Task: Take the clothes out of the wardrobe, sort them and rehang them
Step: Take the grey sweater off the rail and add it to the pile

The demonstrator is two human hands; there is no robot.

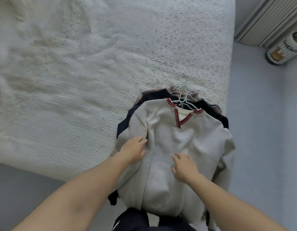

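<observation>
I look down at a pile of clothes lying on the near right corner of a bed (94, 72) covered in a ribbed off-white spread. On top is a pale grey sweater (174, 147) with red stitching round its V-neck; a dark garment (154, 95) and something plaid show beneath it. All seem to be on their hangers, whose hooks (182, 88) bunch together at the far end, probably so the pile stays in order for sorting. My left hand (133, 151) rests on the sweater's left side near the sleeve, fingers (141, 140) curled slightly into a fold of cloth. My right hand (183, 165) lies flat on the middle, its fingers spread and relaxed, pinching nothing. I judge both hands are steadying or smoothing the top piece before it is lifted off. On the floor to the right, a printed bag (284, 50) leans near a pleated curtain (268, 20).
</observation>
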